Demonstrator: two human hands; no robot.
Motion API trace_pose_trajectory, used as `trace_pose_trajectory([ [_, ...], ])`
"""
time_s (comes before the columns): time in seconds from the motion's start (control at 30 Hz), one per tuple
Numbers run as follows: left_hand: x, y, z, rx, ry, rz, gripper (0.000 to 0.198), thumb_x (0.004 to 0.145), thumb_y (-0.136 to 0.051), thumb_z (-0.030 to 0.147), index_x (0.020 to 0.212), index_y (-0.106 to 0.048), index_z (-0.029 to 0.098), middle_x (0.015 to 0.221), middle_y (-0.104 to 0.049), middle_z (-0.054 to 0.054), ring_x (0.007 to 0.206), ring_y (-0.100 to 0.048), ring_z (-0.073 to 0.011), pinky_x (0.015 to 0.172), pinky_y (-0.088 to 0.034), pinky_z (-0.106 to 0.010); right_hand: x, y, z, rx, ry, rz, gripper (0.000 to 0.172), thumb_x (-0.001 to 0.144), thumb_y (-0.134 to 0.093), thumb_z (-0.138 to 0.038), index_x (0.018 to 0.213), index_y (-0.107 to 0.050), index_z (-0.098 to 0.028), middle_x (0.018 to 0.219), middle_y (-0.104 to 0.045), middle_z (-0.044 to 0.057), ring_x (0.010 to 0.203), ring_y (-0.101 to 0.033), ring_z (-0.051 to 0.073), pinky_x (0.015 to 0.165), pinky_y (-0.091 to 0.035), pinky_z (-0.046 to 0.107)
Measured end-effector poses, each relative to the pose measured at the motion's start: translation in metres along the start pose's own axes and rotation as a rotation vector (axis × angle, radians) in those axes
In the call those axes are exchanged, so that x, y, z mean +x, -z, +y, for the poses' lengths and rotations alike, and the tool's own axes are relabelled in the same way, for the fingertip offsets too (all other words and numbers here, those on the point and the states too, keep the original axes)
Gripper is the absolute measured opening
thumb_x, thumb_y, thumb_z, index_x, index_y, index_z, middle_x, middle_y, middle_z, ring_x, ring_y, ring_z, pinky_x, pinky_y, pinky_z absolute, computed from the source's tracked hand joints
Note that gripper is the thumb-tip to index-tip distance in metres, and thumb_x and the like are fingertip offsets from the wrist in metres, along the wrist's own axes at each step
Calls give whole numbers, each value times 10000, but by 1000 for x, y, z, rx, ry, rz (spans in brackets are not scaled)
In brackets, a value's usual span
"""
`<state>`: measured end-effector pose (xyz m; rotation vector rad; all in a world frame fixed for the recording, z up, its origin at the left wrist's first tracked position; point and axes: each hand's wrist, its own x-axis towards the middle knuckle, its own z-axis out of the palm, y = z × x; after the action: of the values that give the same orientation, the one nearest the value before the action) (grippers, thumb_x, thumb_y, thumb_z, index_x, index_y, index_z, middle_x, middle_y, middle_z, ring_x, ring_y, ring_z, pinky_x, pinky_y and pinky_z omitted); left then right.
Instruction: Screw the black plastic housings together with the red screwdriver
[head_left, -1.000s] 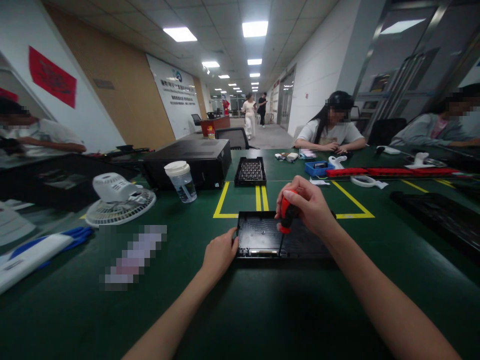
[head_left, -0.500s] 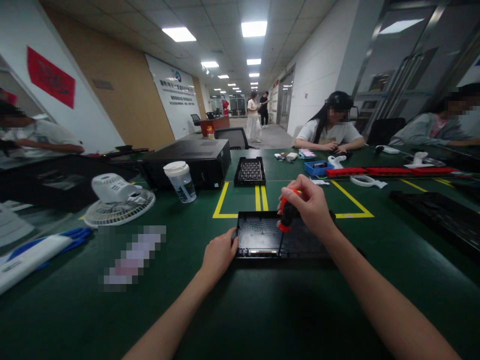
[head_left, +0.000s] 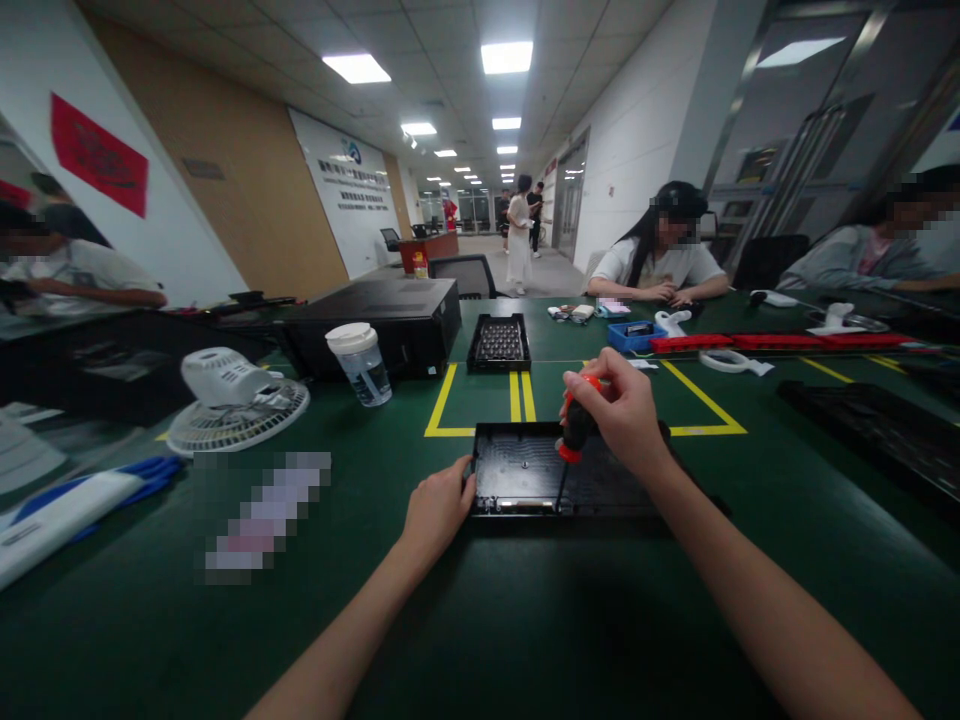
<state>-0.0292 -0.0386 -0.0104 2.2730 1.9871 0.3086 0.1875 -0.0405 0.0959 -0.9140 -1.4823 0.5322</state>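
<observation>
A shallow black plastic panel [head_left: 499, 465] lies flat on the green table before me, its raised rim facing up. My left hand [head_left: 439, 510] grips the panel's left edge, thumb on the near side. In my right hand [head_left: 619, 405] is a screwdriver [head_left: 576, 430] with a red and black handle, fingers wrapped round its top. The shaft points down, with its tip at a metal strip [head_left: 526, 504] along the panel's near edge. A screw there is too small to make out. My right hand and forearm hide part of the panel's right side.
Beyond the panel, yellow tape [head_left: 517, 397] marks the table, and a black tray of screws [head_left: 499, 343] stands there. To the left are a lidded cup [head_left: 361, 365], a white fan [head_left: 236, 400] and a large black case [head_left: 375, 315]. A blue box [head_left: 636, 335] sits right; people work across the table.
My fingers have shifted slightly round the screwdriver handle; the tip and panel stay in place. My left hand has not moved. In the background, walking people have changed position.
</observation>
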Motion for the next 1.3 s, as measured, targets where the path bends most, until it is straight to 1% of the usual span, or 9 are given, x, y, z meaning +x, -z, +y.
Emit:
trace_pose_trajectory([
  [0.13, 0, 2, 2, -4, 6, -14, 394, 870, -352, 361, 1235, -436, 240, 945, -658, -58, 835, -621, -174, 741, -459, -274, 0, 0, 0, -52, 8, 36, 244, 749, -582, -321, 661, -398, -187, 646, -459, -34, 476, -474, 69, 435, -426, 202],
  [0.3, 1, -2, -1, 19, -14, 24, 394, 866, -351, 378, 1224, -441, 243, 946, -660, -69, 823, -626, -178, 721, -458, -272, 0, 0, -1, -146, 23, 87, 258, 751, -575, -333, 650, -389, -186, 625, -435, -39, 437, -443, 61, 387, -360, 193],
  [0.5, 1, -5, -4, 26, -35, 41, 392, 867, -339, 378, 1224, -439, 251, 926, -663, -62, 803, -628, -183, 704, -462, -283, 0, 0, -2, -255, 64, 148, 277, 747, -579, -329, 623, -381, -180, 586, -403, -46, 446, -420, 59, 398, -325, 190],
  [0.67, 1, -3, -2, 12, -21, 12, 404, 868, -341, 377, 1238, -431, 244, 935, -660, -61, 805, -625, -179, 695, -464, -274, -1, 1, -2, -321, 93, 184, 289, 750, -577, -331, 610, -375, -178, 569, -388, -49, 456, -381, 59, 409, -306, 188],
  [0.93, 1, 0, 0, 7, 3, -5, 407, 870, -343, 382, 1241, -430, 240, 960, -655, -66, 825, -621, -174, 709, -458, -268, -2, 0, 0, -380, 116, 235, 311, 732, -593, -347, 606, -361, -183, 555, -361, -55, 459, -366, 64, 434, -311, 197],
  [1.1, 1, -1, -2, -5, -15, 10, 408, 869, -344, 379, 1243, -428, 238, 952, -657, -65, 812, -622, -170, 700, -460, -266, -6, -6, -3, -383, 132, 283, 310, 715, -609, -336, 613, -357, -188, 565, -379, -55, 474, -395, 70, 450, -335, 198],
  [1.3, 0, -1, -1, 7, -4, 9, 397, 867, -347, 378, 1228, -445, 245, 950, -658, -65, 835, -621, -178, 727, -457, -277, -11, -13, -4, -370, 143, 322, 313, 700, -619, -341, 617, -356, -194, 545, -383, -58, 449, -369, 70, 445, -327, 203],
])
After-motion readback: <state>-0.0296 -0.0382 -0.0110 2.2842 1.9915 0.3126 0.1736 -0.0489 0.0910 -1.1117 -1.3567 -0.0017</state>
